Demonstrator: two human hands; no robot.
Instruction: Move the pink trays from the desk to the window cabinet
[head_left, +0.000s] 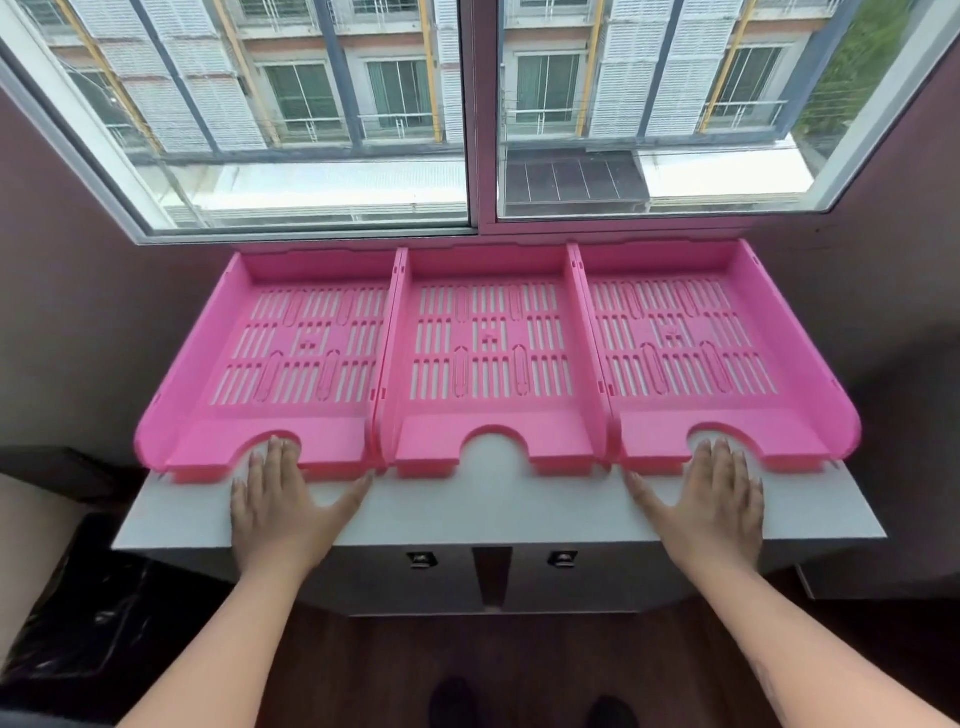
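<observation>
Head view, scene: 3 pink trays sit side by side on the white top of the window cabinet (498, 506), directly under the window (470, 119).
Left tray (270, 364): its back wall is close to the sill; its outer side runs past the left end of the cabinet top.
Middle tray (491, 358): it touches, or nearly touches, both neighbours and sits square.
Right tray (719, 358): its rounded outer corner reaches past the cabinet top's right front edge.
Left hand (278, 499): flat and open, fingers spread, gripping nothing; your fingertips rest at the round notch in the left tray's front lip.
Right hand (714, 499): flat and open too, holding nothing; fingertips at the right tray's notch.
Step in hand: this looks like final squaring of the row, and the task seems almost done.
Doing it well: push both lips evenly with flat palms so neither tray twists against the middle one.
Edges: a bare white strip lies between the tray fronts and the cabinet's front edge.
Open room: the trays look close to the sill, though exact clearance cannot be told; sideways there is none left.
</observation>
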